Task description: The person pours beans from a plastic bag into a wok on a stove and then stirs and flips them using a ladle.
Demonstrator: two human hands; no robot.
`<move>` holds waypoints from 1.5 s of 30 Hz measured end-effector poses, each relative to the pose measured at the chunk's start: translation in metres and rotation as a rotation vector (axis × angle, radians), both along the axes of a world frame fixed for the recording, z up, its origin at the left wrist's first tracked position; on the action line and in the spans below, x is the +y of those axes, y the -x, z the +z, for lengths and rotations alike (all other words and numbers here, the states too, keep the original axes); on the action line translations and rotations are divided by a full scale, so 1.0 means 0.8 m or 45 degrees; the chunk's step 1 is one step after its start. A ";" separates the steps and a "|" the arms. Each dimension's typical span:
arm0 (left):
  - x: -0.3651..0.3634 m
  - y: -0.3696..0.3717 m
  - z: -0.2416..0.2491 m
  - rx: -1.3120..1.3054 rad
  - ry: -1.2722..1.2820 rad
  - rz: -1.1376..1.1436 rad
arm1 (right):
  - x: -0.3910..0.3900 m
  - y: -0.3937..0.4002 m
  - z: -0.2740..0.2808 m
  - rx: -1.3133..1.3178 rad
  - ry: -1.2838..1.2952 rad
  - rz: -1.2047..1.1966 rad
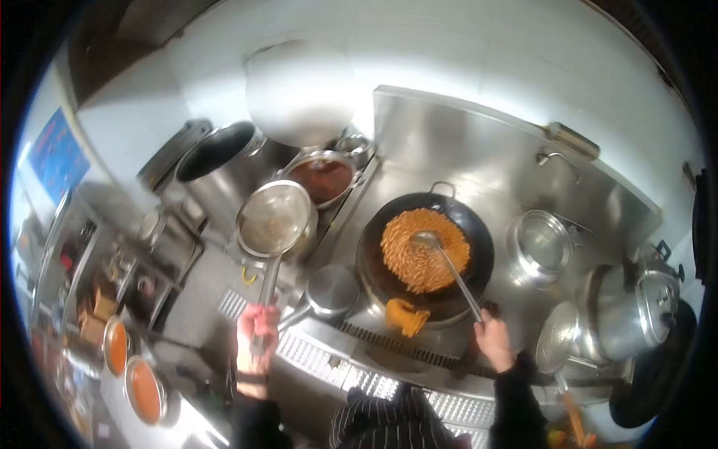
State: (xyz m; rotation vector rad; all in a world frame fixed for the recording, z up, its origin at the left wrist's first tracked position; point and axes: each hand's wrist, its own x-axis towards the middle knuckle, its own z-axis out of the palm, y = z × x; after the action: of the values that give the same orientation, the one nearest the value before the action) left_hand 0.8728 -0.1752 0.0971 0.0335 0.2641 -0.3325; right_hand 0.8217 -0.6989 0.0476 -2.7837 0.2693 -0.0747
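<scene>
My left hand (256,337) is closed around the long handle of a round metal strainer (274,217), which is held up left of the stove. My right hand (493,340) grips the handle of a metal ladle (458,278). The ladle's head rests among a heap of reddish-brown peanuts or beans (420,266) in a black wok (479,239); their exact kind is hard to tell. A folded orange-yellow cloth (406,317) lies over the wok's near rim. Between the strainer and the wok sits a small dark pan (332,289).
Behind the strainer stand a pot of reddish liquid (323,179) and a tall stockpot (217,153). Right of the wok are a metal bowl (540,243), a perforated skimmer (557,337) and a pressure cooker (647,307). A tap (557,157) juts from the steel backsplash.
</scene>
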 end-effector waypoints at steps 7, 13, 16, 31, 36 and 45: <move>-0.107 -0.099 0.084 -0.264 -1.298 -0.092 | 0.007 0.023 -0.062 -0.170 -0.033 -0.222; -0.239 -0.273 0.041 -0.682 -2.232 -0.076 | 0.065 0.105 -0.036 0.246 -0.054 -0.304; -0.295 -0.373 -0.042 -0.933 -3.286 -0.165 | 0.092 0.149 -0.041 0.067 -0.144 -0.326; -0.062 -0.097 0.084 -0.334 -1.189 -0.160 | -0.007 0.226 -0.071 0.131 -0.564 -0.184; 0.010 -0.003 0.035 0.014 -0.301 -0.085 | -0.003 0.143 0.015 0.164 -0.059 0.242; 0.041 0.031 -0.001 -0.020 0.394 0.090 | 0.040 0.019 0.000 -0.052 0.277 0.161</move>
State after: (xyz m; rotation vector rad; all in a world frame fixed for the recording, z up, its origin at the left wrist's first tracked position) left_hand 0.8479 -0.1425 0.0960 -0.2777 0.1953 -0.2995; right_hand 0.8062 -0.6670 0.0475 -3.0031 0.0784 -0.1376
